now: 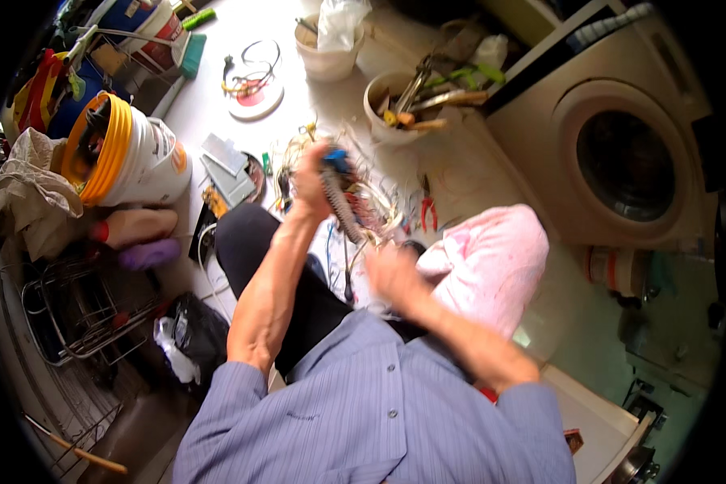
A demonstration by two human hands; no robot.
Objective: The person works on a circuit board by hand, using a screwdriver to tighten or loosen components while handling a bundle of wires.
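My left hand [311, 179] is closed round a grey ribbed cord [340, 206] with a blue piece [336, 161] at its upper end. The cord slants down toward my right hand [394, 273], which is curled like a fist at its lower end and smeared by motion. What its fingers grip, a pale strand perhaps, I cannot make out. Behind and under both hands spreads a tangle of loose wires [371, 198] in several colours on the floor. Red-handled pliers [429, 211] lie just right of the tangle. A dark cable end [348, 286] hangs between my knees.
Left of the wires lie grey metal plates [230, 171]. A white bucket with a yellow rim [145, 153] lies tilted farther left. At the back are a coiled cable on a round disc [254, 101] and a tub of tools [391, 105]. A washing machine [532, 137] stands right.
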